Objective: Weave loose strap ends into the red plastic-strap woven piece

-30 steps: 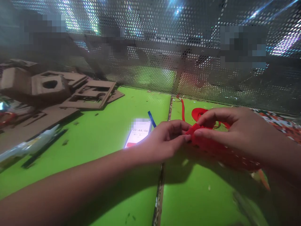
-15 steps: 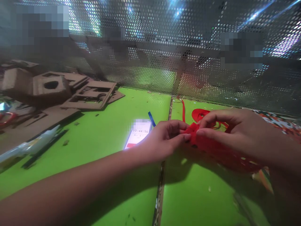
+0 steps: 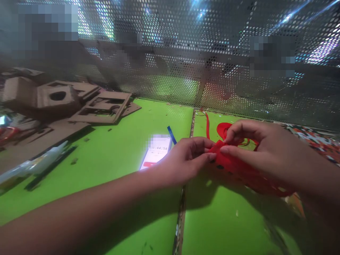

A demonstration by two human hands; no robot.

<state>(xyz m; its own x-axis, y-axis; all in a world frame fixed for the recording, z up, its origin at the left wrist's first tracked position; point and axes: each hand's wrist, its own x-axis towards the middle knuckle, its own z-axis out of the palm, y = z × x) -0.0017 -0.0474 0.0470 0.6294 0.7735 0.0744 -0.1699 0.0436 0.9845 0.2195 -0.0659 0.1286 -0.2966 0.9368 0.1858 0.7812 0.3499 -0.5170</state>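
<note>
A limp red piece with dark holes along it (image 3: 239,172) hangs between my hands, above the green surface. It looks like cloth or thin sheet; which of the two I cannot tell. My left hand (image 3: 190,156) pinches its left end between thumb and fingers. Close beside it, my right hand (image 3: 255,143) grips the upper edge with thumb and forefinger, and the rest of the piece trails away beneath this hand. Just behind my right fingers lies a coil of red ribbon (image 3: 222,129), partly covered by them.
Left of my left hand lies a lit phone (image 3: 156,150) showing a timer, with a blue strip (image 3: 171,134) beside it. Cut cardboard pieces (image 3: 98,108) pile up at the left. A perforated metal screen (image 3: 170,56) stands behind. A seam (image 3: 179,216) splits the green tabletop (image 3: 117,212).
My right hand has shifted slightly, and the red piece has tilted a little between the fingers. The phone's timer has advanced. Both hands keep their pinch.
</note>
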